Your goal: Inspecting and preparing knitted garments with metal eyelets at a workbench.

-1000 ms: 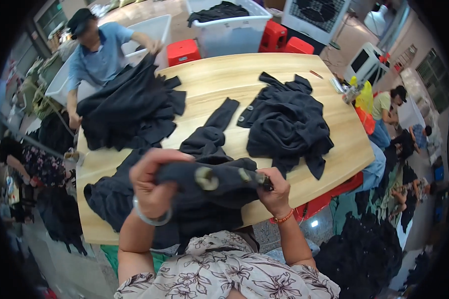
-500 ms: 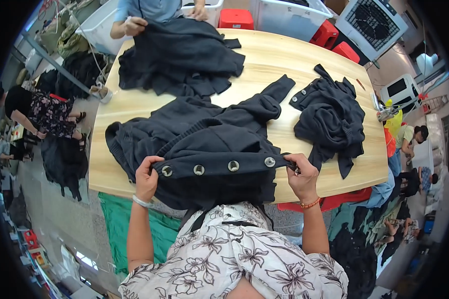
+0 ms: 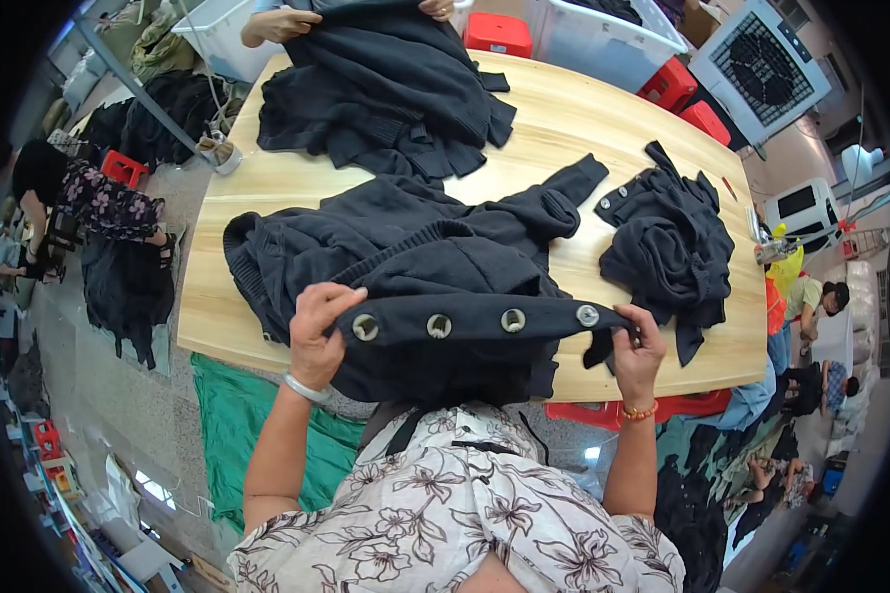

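Note:
A black knit cardigan [image 3: 386, 232] lies bunched across the near part of the table. Its button band [image 3: 475, 318] is stretched straight from side to side between my hands, with several large round buttons facing up. My left hand [image 3: 322, 334] is closed on the band's left end, fingers over the top. At the other end, my right hand [image 3: 639, 348] pinches the narrow tip of the band between thumb and fingers. The rest of the cardigan hangs below the band toward my lap, and its lower folds are partly hidden.
Right of the cardigan lies another black buttoned knit garment [image 3: 667, 242], crumpled. Across the wooden table [image 3: 554, 109], a co-worker's hands hold up a black garment [image 3: 396, 89]. White bins [image 3: 603, 44], red stools [image 3: 497, 35] and an air cooler [image 3: 761, 64] stand beyond. Green cloth [image 3: 257, 425] lies below left.
Both my hands have shifted right with the band, and it looks raised and larger. My left hand's fingers now lie over the band's top. The co-worker has drawn their garment upward.

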The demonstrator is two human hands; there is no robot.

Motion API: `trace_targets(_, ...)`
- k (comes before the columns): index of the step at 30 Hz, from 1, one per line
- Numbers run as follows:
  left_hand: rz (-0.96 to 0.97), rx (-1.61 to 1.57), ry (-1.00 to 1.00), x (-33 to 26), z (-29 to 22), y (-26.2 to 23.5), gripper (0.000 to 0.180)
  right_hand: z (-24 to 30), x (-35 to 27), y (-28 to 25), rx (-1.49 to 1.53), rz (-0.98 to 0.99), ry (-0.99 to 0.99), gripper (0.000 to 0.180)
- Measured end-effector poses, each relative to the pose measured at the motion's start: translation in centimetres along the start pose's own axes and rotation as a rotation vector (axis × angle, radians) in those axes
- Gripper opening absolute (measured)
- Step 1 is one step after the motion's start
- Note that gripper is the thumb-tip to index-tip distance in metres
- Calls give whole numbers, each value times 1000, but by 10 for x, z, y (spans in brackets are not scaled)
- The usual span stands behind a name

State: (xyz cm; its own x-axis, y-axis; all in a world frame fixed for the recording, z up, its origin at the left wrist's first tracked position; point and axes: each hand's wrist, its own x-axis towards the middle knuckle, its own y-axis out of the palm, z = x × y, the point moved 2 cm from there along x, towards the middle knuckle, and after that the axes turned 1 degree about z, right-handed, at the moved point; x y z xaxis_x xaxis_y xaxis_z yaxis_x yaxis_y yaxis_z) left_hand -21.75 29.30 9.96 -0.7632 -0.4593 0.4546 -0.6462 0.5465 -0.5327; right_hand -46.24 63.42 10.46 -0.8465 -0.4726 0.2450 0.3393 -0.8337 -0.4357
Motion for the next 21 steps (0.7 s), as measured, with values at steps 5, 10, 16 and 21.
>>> trace_targets(5, -140, -343, -97, 25, -8, -25, 27, 43, -3, -16, 90, -31, -78, 19)
trace_targets(10, -119, -676, -215, 29, -9, -36, 22, 43, -11, -1, 169, 64, 29, 15)
trace_targets(16, -83, -1027, -330, 28, 11, -10, 25, 21, -30, 44, -179, 160, 13, 28)
trace_targets(21, -11, -1212, -434, 40, 31, -20, 33, 115, -17, 111, -49, 108, -62, 32)
